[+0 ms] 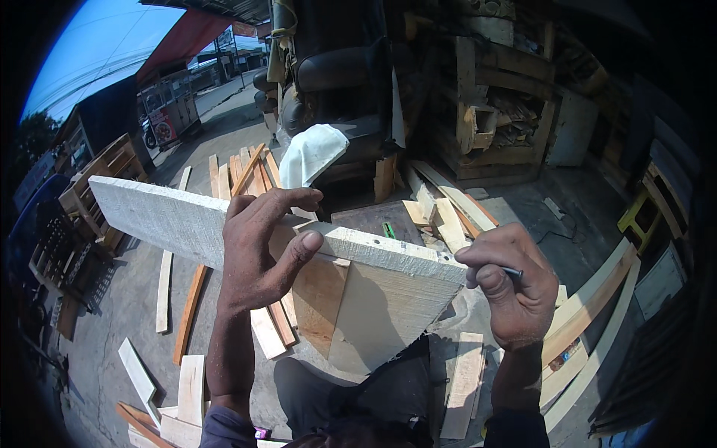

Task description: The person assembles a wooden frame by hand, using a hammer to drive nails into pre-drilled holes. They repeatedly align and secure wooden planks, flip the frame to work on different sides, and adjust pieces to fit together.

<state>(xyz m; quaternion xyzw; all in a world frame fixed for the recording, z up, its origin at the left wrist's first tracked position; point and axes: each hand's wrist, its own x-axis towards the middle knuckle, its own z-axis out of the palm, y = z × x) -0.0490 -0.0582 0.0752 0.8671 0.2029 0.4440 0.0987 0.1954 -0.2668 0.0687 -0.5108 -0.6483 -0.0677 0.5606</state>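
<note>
A long pale rough-sawn board [160,213] stands on edge across the space before me, running from far left to near right. My left hand [261,250] grips its upper edge near the middle, the thumb on the near side and the fingers over the far side. Below its right part, a wide pale wooden panel [388,313] meets the board, with a browner piece of wood [321,299] beside it. At the board's right end, my right hand [515,287] pinches a thin dark nail [513,272]. Small dark spots mark the board's edge there.
Loose wooden strips [190,313] lie on the concrete floor at left, and longer planks [597,313] curve along the right. A white cloth-covered thing [314,153] and a dark padded chair [340,82] stand ahead. Wooden shelving [508,97] holds scraps at the back right.
</note>
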